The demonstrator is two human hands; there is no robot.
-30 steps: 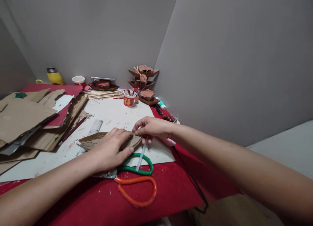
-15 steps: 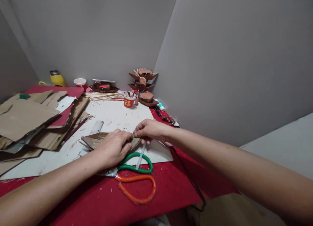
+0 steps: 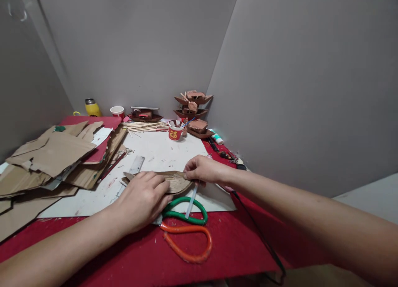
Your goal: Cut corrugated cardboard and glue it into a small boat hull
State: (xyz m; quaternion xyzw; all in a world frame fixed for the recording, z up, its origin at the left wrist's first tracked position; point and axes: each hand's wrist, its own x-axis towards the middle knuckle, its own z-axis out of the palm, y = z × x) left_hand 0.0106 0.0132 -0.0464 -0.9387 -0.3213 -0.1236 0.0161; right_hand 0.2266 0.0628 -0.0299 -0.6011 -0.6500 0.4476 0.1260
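A curved, boat-shaped cardboard piece [image 3: 175, 182] lies over the white board in front of me. Across its left part rests my left hand [image 3: 147, 196], its fingers bent over the cardboard. My right hand [image 3: 199, 170] pinches the right end of the piece between thumb and fingers. A translucent stick [image 3: 191, 202] slants down from below my right hand, over the green handle loop of large scissors [image 3: 203, 212]. Their orange loop lies nearer to me, and the blades are mostly hidden by my left hand. A ruler [image 3: 137, 165] sits behind the cardboard piece.
Torn cardboard sheets [image 3: 59, 150] are piled at the left. At the back are thin wooden sticks [image 3: 146, 126], a red cup holding brushes [image 3: 175, 131], a white-rimmed cup [image 3: 117, 111], a yellow bottle [image 3: 92, 108] and stacked brown model boats [image 3: 191, 113]. A black cord [image 3: 255, 225] hangs at the right.
The view has shifted, so the scene sits further right. My left hand has drawn back leftward from my right hand, uncovering the middle of the cardboard piece.
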